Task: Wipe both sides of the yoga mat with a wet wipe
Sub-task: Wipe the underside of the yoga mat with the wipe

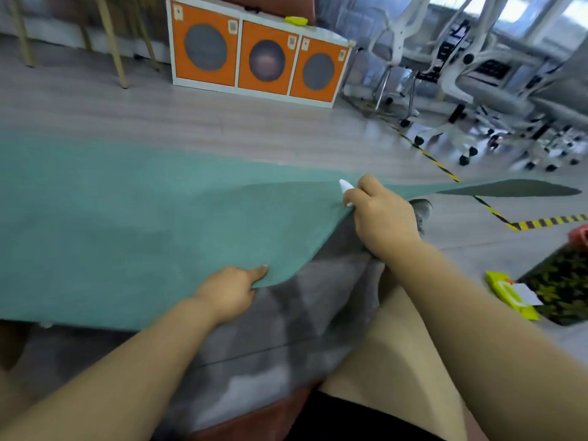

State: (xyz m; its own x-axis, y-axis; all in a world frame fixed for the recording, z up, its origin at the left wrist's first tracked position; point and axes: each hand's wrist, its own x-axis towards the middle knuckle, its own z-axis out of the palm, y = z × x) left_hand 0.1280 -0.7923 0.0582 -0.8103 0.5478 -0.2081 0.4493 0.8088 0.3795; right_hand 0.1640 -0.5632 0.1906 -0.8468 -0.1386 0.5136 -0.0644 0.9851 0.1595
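Pale grey wooden-look floor, boards running across the view. Against the far side, a low white cabinet with three orange doors, each with a dark round window. On its top, a small yellow-green thing, too blurred to name. At upper left, thin light wooden legs of some furniture. At upper right, several white office chairs on black wheels, standing close together. Behind them, bright windows with daylight. Yellow-and-black tape along the floor, turning a corner at right. At lower right, a dark patterned rug. In the foreground, grey fluffy fabric.
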